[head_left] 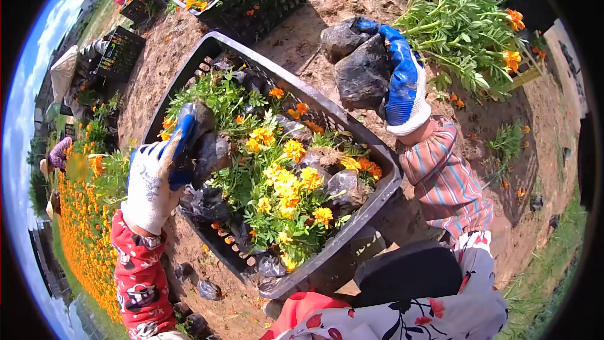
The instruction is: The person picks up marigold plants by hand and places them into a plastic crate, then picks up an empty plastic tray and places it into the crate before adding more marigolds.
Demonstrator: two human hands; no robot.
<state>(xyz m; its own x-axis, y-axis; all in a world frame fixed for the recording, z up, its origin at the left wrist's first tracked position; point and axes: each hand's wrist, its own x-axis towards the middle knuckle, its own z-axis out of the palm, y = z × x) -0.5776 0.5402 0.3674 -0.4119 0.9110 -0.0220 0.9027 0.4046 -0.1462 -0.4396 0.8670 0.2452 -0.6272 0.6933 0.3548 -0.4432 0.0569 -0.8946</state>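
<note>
My left hand [154,179], in a white and blue glove, is closed on a black plastic-bagged marigold [199,119] at the left side of a black crate [371,129]. Within the crate lie several bagged marigolds with yellow and orange blooms [286,186]. My right hand [402,79], in the same kind of glove, is wrapped round black bagged marigolds [360,72] beyond the crate's right side. Their bags lie tilted to the left of the hand; leafy stems with orange flowers [462,31] reach out to its right. The palm side of that grip is hidden.
Another black crate [258,3] with bagged plants stands at the top. A yellow crate [528,75] shows behind the orange flowers. Loose bags and petals lie on bare soil [296,38]. At the far left, people [63,75] bend near a marigold bed [88,233].
</note>
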